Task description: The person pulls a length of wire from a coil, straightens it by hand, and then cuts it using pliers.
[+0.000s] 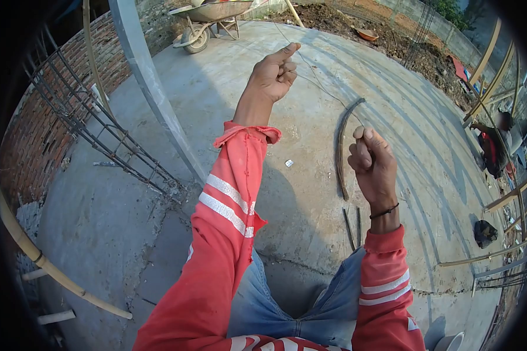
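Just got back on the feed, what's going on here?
The person's right hand pinches what looks like a thin wire over a concrete floor. The left hand, farther forward, is curled shut near the wire; whether it grips it too is unclear. A curved dark bundle lies on the floor, and a wheelbarrow stands farther off.

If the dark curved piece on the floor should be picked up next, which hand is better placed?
Probably the right hand: in this view it appears beside the dark curved piece, while the left hand is farther forward. Both look pinched, seemingly on a thin wire, so neither is clearly free.
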